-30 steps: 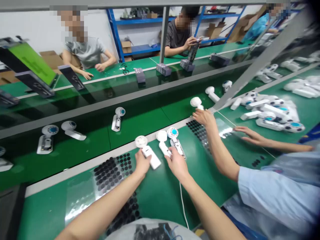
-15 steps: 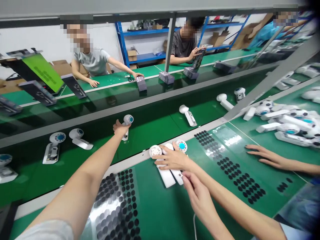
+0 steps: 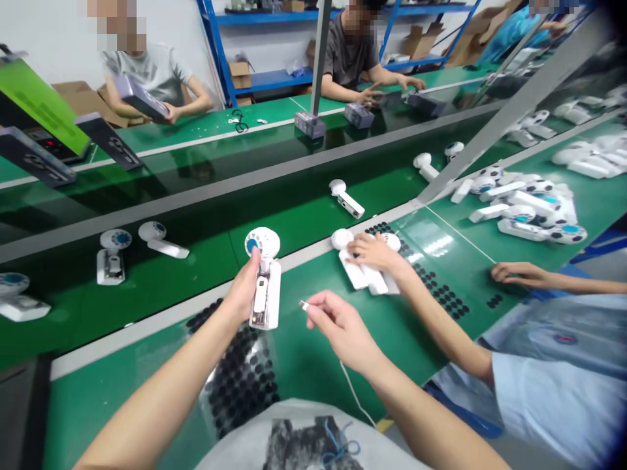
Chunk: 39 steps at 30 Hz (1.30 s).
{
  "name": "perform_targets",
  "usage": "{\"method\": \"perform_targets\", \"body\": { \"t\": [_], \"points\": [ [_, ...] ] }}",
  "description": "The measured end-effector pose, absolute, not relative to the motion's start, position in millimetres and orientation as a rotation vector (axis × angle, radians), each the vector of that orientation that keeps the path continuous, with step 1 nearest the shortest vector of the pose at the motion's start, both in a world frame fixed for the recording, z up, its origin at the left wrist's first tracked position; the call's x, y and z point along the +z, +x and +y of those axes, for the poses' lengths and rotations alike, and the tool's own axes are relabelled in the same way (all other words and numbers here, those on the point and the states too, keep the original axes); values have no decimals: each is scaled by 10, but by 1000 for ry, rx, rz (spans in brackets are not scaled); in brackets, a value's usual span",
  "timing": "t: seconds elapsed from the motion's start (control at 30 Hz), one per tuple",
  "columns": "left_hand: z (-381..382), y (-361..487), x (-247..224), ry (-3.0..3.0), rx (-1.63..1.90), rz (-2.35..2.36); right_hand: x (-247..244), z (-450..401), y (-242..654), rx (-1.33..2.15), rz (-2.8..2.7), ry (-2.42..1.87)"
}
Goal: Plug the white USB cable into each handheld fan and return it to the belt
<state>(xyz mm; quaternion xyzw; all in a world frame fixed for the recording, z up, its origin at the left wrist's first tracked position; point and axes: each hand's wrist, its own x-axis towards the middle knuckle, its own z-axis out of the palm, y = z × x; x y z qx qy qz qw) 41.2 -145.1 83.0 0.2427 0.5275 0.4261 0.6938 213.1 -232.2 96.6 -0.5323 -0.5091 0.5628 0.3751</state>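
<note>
My left hand (image 3: pixel 243 287) is closed around a white handheld fan (image 3: pixel 272 287), holding it upright above the near table edge. Its round head has a blue centre, and the handle's inner parts show on the side facing me. My right hand (image 3: pixel 340 324) pinches a small white cable plug (image 3: pixel 304 305) between thumb and fingertips, just right of the fan and apart from it. From that hand a thin white cable (image 3: pixel 356 395) hangs down toward my lap. Black round stickers (image 3: pixel 240 375) on clear sheets lie below my left hand.
A co-worker's hand (image 3: pixel 375 253) rests on several white fans at my right. More fans lie on the green belt (image 3: pixel 215 261) and in a pile (image 3: pixel 529 202) further right. A slanted metal post (image 3: pixel 509 98) stands beyond. Across the belt, people handle boxes (image 3: pixel 309 124).
My left hand has picked the fan off the belt and brought it toward me. My right hand, with the plug, has moved left, away from the fans under the co-worker's hand.
</note>
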Motion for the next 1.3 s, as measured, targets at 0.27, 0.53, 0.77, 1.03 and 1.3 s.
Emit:
{"method": "perform_targets", "body": {
  "t": [0.27, 0.53, 0.77, 1.03, 1.3],
  "points": [
    [-2073, 563, 1137, 864, 914, 1221, 1130, -2493, 1984, 1416, -1397, -1279],
    [-2207, 612, 1190, 1249, 884, 1239, 1234, -2648, 2081, 1349, -1620, -1390],
    [-2266, 669, 1168, 1172, 796, 1210, 1095, -2664, 2052, 1448, -1600, -1355],
    [-1953, 459, 718, 933, 914, 1375, 884, -2603, 2477, 1478, -1215, -1525],
    [-1673, 893, 279, 719, 742, 1139, 531, -2389, 2383, 896, -1552, -1799]
  ]
}}
